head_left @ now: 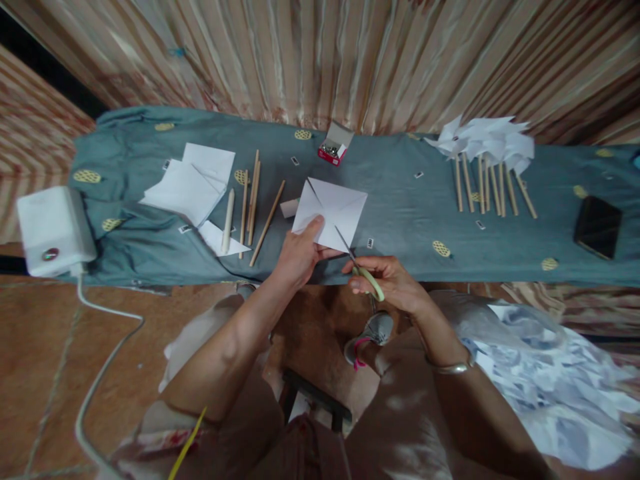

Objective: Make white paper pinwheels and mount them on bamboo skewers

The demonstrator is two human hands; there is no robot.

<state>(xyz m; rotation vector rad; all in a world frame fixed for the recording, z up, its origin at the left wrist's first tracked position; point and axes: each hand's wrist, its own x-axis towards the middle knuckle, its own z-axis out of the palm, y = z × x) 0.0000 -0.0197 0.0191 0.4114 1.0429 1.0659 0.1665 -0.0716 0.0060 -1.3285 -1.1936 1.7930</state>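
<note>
A square sheet of white paper (pixel 345 203) with crossing diagonal lines is pinched in my left hand (pixel 303 253), thumb on top and fingers beneath. My right hand (pixel 387 280) grips scissors (pixel 371 283) with pale green handles. Their blades lie at the sheet's lower right corner and point in toward its middle. A dark line or slit runs in from the upper left corner. Left of the sheet are several wooden sticks (pixel 254 197), a white pointed stick (pixel 229 220) and a stack of white paper (pixel 185 190).
An open red box (pixel 334 145) of small metal pieces stands at the back. Several paper pinwheels (pixel 485 143) on sticks lie to the right, and a phone (pixel 598 227) beyond them. A white device (pixel 56 230) with a cable sits far left. Paper scraps (pixel 555 373) lie at lower right.
</note>
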